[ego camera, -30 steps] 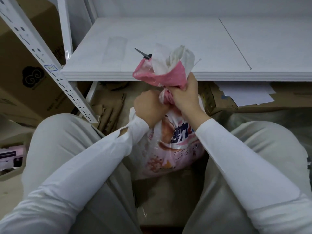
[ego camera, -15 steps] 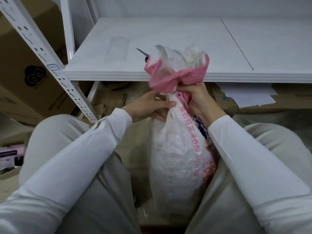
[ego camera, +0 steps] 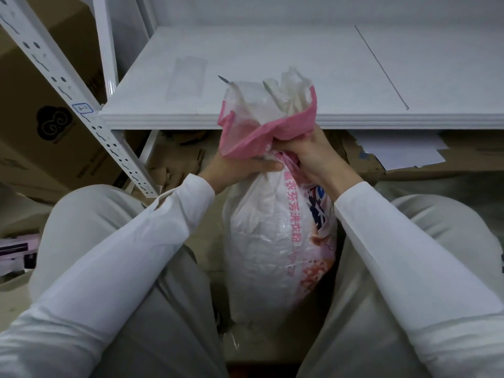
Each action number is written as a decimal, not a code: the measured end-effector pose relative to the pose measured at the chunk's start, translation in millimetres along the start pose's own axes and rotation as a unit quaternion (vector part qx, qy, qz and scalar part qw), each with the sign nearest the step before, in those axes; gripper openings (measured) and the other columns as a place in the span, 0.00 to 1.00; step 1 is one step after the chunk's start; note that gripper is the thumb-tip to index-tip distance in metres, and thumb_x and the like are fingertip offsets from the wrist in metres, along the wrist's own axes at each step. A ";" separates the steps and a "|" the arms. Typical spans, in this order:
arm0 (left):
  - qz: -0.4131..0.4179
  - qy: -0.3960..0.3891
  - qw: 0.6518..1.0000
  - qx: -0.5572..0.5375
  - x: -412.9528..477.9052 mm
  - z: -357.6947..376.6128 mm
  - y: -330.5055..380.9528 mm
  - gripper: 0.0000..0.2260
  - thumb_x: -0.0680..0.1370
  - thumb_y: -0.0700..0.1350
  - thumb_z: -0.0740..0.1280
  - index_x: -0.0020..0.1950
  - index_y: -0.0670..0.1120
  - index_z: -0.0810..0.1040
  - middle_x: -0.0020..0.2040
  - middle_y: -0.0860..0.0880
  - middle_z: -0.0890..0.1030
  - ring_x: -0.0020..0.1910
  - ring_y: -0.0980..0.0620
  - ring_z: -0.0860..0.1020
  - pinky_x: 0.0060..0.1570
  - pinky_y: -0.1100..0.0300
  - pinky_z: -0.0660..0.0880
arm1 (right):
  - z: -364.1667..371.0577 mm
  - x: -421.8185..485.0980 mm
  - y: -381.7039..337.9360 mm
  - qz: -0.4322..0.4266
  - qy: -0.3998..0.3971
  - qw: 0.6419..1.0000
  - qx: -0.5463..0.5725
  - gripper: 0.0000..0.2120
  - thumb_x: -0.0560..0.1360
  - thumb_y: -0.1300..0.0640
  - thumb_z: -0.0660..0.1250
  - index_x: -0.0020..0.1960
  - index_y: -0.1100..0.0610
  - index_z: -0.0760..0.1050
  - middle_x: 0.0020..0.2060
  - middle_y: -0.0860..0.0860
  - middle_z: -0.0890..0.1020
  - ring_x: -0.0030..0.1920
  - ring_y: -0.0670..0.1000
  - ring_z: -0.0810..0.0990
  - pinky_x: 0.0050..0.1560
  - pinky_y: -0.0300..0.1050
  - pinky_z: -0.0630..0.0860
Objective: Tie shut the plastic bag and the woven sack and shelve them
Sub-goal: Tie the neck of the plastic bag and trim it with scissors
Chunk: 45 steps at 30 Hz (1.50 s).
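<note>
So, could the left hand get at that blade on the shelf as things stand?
Probably not at once: the left hand grips the sack below its bunched top, alongside the right hand. If it let go, the way over the shelf edge to the blade looks free.

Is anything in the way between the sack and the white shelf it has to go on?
Hardly anything. The left hand and right hand grip the woven sack by its neck, just before the white shelf. Only a thin pointed thing lies near the shelf's front edge, half hidden behind the sack's top.
</note>
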<state>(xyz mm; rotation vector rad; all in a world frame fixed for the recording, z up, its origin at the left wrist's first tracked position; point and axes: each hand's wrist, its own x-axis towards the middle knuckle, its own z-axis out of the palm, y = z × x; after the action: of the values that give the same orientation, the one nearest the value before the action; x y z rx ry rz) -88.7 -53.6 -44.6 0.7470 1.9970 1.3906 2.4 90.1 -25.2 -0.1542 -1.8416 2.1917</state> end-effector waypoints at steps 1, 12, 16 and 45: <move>-0.007 -0.011 1.000 -0.004 -0.5 -0.1 -4.1 0.29 0.65 0.50 0.80 0.63 0.51 0.75 0.57 0.53 0.80 0.56 0.58 0.78 0.58 0.59 0.76 | 0.9 -0.3 3.0 0.003 -0.006 1.000 -0.030 0.16 0.69 0.73 0.69 0.55 0.64 0.79 0.48 0.63 0.83 0.52 0.61 0.83 0.57 0.58 0.79; -0.059 0.181 0.977 -0.098 1.5 38.0 -19.0 0.30 0.56 0.64 0.74 0.54 0.51 0.79 0.50 0.49 0.82 0.50 0.53 0.81 0.51 0.57 0.79 | 20.4 9.6 25.5 -0.047 0.168 0.976 -0.132 0.18 0.70 0.71 0.68 0.58 0.59 0.78 0.51 0.51 0.84 0.54 0.49 0.82 0.57 0.53 0.80; 0.018 0.080 0.995 -0.065 2.7 7.5 -0.1 0.22 0.64 0.46 0.80 0.56 0.47 0.79 0.52 0.49 0.83 0.51 0.55 0.81 0.53 0.57 0.79 | 8.2 8.0 14.9 -0.024 0.123 0.992 -0.002 0.18 0.69 0.75 0.66 0.54 0.61 0.79 0.49 0.57 0.84 0.53 0.55 0.83 0.57 0.52 0.79; 0.117 0.255 0.891 0.357 0.3 16.4 -1.8 0.17 0.74 0.56 0.66 0.39 0.41 0.77 0.36 0.42 0.80 0.37 0.41 0.78 0.38 0.51 0.76 | 14.4 23.6 24.7 -0.041 0.271 0.926 -0.261 0.12 0.69 0.56 0.69 0.50 0.60 0.78 0.43 0.49 0.83 0.46 0.49 0.81 0.46 0.48 0.79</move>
<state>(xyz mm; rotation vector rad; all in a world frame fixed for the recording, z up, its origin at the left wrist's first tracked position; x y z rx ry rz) -77.1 -43.8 -50.9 1.0331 2.9916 1.0127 -27.3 79.2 -44.5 -0.6950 -1.9796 1.3545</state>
